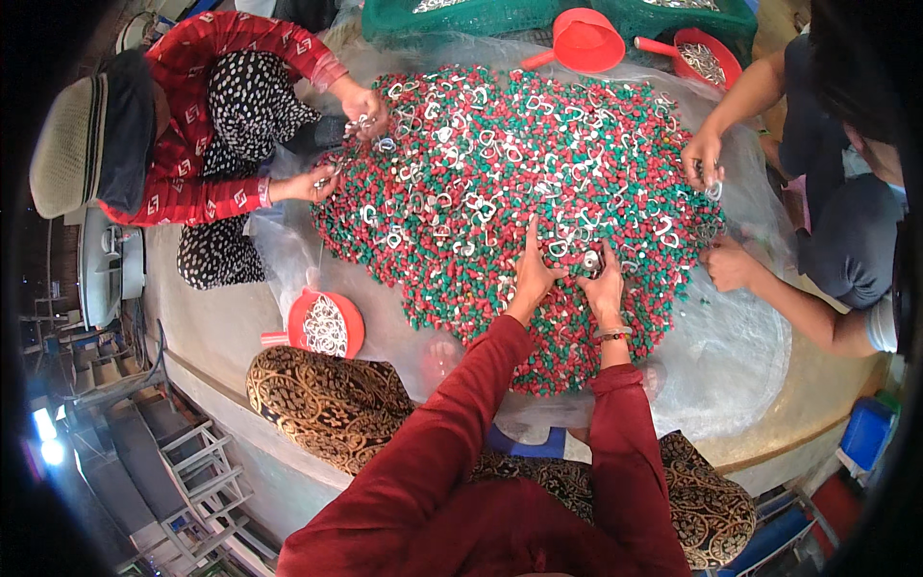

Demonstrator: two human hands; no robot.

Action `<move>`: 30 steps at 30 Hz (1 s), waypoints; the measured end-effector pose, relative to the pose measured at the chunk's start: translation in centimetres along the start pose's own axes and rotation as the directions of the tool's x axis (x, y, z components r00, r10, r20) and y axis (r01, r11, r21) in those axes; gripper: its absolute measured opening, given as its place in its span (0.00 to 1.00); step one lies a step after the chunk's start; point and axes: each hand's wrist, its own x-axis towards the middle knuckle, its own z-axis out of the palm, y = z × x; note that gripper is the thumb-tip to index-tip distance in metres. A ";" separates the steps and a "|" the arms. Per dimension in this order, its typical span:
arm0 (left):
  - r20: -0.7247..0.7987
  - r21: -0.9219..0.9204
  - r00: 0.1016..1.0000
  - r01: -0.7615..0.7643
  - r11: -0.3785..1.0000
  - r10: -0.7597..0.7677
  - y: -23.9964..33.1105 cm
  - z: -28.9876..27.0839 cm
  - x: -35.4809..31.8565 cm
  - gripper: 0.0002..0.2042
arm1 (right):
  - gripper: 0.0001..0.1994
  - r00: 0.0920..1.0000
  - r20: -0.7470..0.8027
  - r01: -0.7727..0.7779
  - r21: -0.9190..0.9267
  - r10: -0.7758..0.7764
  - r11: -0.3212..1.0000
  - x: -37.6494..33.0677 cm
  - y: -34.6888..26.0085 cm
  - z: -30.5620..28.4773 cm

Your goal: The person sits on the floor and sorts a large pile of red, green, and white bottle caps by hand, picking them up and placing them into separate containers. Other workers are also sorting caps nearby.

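A wide heap of small red and green pieces, like pebbles or plastic chips [461, 279], lies before me with many pale metal rings [486, 207] scattered through it. My left hand [535, 273] rests at the heap's near side, index finger stretched forward and thumb out to the right, holding nothing that I can see. Just right of it, my right hand [604, 288] has its thumb and fingers curled around shiny metal rings [590, 261]. How many rings it holds is hidden.
Clear plastic sheeting [740, 356] lies under the heap. A red scoop of rings [327, 325] stands at left; another red scoop [588, 43] and a filled one [707, 60] lie at the far side beside green baskets [461, 21]. Co-workers' hands [361, 108] reach in from both sides.
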 end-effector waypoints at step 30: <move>0.650 -0.236 0.739 -0.024 0.971 0.176 10.6 -13.8 3.5 0.31 | 0.26 0.725 0.688 -0.469 0.458 0.032 0.755 3.1 -10.9 -4.6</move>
